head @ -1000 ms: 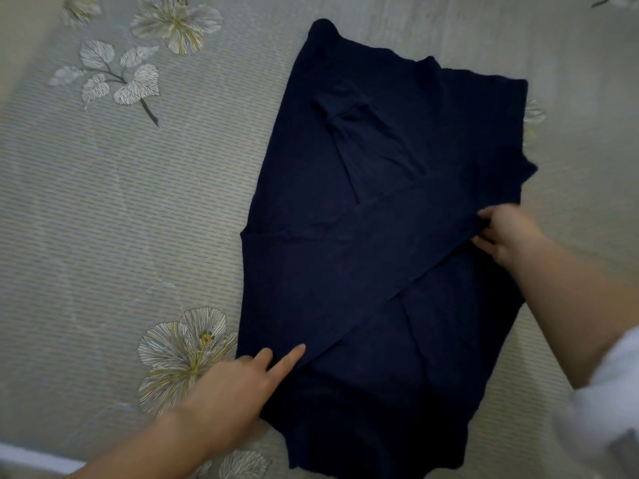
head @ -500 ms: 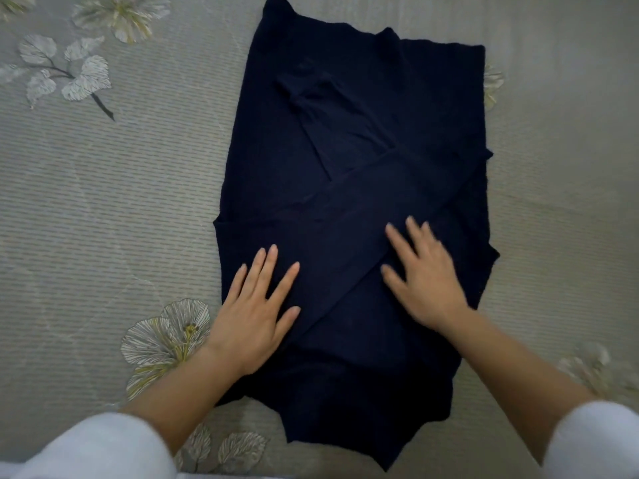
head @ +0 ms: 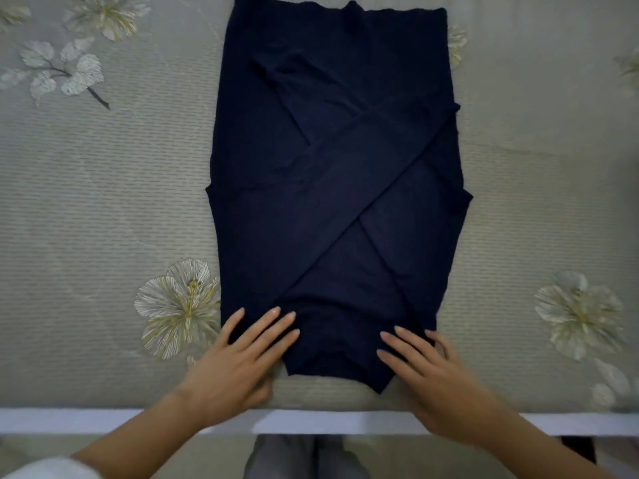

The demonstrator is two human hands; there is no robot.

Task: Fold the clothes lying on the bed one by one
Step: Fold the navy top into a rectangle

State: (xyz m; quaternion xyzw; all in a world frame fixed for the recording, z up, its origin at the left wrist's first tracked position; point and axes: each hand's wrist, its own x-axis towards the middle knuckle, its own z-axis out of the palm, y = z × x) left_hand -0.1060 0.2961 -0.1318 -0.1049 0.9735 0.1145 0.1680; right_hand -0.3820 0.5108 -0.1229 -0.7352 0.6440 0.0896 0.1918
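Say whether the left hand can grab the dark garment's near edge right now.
Probably yes: the left hand rests flat on the dark garment at that edge, with nothing covering it.

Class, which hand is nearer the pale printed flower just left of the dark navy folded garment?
Left. The left hand lies just right of the pale printed flower, fingers on the dark navy garment; the right hand rests on its opposite near corner.

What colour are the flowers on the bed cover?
The flowers are whitish with yellow centres, seen best in the head view.
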